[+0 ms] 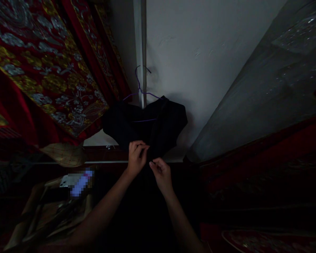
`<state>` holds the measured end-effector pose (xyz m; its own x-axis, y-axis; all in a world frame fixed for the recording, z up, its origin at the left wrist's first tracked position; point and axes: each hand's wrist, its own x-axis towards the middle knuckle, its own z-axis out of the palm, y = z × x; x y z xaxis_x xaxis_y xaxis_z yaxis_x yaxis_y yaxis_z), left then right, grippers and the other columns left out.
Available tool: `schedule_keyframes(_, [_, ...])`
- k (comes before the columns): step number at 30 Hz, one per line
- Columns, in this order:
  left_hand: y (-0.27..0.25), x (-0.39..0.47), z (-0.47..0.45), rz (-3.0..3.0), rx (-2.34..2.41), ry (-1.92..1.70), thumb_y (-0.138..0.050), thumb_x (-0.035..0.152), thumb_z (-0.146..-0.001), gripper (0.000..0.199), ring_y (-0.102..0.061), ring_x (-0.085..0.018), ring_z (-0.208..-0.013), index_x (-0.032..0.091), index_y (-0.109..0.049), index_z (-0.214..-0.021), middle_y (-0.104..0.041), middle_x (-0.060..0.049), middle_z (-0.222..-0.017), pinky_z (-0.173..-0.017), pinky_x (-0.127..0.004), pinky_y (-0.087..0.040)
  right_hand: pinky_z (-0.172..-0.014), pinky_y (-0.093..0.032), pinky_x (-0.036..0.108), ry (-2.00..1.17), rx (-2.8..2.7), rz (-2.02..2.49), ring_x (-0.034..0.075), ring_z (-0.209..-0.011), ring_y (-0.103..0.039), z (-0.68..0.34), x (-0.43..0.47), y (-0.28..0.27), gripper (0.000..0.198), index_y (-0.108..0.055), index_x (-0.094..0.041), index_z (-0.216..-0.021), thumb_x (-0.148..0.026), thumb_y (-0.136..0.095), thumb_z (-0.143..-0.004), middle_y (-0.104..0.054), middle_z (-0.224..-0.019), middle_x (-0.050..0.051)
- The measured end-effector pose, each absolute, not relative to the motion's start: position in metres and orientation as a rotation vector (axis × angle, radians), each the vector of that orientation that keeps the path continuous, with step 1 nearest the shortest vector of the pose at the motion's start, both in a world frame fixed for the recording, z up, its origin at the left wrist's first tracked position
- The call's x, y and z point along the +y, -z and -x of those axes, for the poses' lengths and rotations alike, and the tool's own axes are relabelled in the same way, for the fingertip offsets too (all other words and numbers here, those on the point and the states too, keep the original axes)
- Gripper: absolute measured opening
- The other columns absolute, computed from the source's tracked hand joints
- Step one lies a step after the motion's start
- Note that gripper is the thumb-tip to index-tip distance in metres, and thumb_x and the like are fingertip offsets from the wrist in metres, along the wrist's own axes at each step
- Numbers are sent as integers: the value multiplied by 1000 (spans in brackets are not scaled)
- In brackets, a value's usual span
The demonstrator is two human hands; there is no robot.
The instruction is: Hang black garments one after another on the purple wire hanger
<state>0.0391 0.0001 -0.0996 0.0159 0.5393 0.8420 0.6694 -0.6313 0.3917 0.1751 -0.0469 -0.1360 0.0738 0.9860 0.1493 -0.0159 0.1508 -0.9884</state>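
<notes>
A dark garment (171, 123) hangs on a thin purple wire hanger (139, 88) against the wall. At its front opening, my left hand (138, 156) pinches the cloth edge between thumb and fingertips. Just below and to the right, my right hand (161, 172) is also closed in a pinch at the same dark cloth. The scene is very dim, and any small fastener between the fingers cannot be made out. The garment's lower part merges into black shadow.
Red cloth embroidered in gold and silver (55, 77) hangs at the left. A lit phone (81, 182) lies by a wooden frame (28, 214) at lower left. A narrow pale post (140, 35) runs down the white wall (200, 63). Translucent plastic sheeting (273, 84) covers the right side.
</notes>
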Motion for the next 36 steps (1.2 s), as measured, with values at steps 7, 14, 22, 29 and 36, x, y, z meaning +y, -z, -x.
schedule_keyframes(7, [-16, 102, -17, 1927, -1017, 1750, -59, 24, -95, 11, -57, -21, -96, 18, -64, -87, -60, -6, -95, -90, -40, -45, -59, -40, 24, -1028, -1279, 1105, 13, -61, -49, -165, -66, 160, 28, -58, -21, -78, -46, -60, -89, -51, -65, -3])
schedule_keyframes(14, [-41, 100, -16, 1924, -996, 1734, -57, 30, -97, 16, -56, -21, -102, 18, -66, -92, -58, -7, -100, -91, -39, -47, -66, -47, 26, -984, -1564, 1023, 16, -71, -62, -175, -51, 149, 18, -67, -22, -87, -39, -61, -91, -66, -78, 1])
schedule_keyframes(22, [-27, 75, -12, 2017, -966, 1654, -62, 27, -94, 11, -55, -20, -96, 22, -72, -96, -57, -6, -97, -82, -36, -47, -72, -51, 28, -536, -1655, 726, 16, -84, -64, -182, 58, 0, 41, -56, -23, -137, -37, -49, -98, -69, -102, 6])
schedule_keyframes(29, [-22, 71, 0, 2022, -1013, 1660, -63, 26, -94, 11, -59, -20, -91, 21, -72, -94, -66, -4, -89, -85, -37, -44, -67, -42, 26, -170, -1958, 702, 15, -71, -62, -170, 94, -38, 13, -63, -19, -89, -27, -55, -96, -67, -80, 2])
schedule_keyframes(36, [-14, 58, -29, 2096, -1294, 2426, -68, 34, -89, 18, -61, -14, -75, 16, -66, -87, -67, -2, -80, -71, -25, -47, -72, -45, 27, -112, -1879, 715, 17, -78, -65, -168, 87, -29, 12, -61, -20, -91, -26, -52, -96, -69, -85, 5])
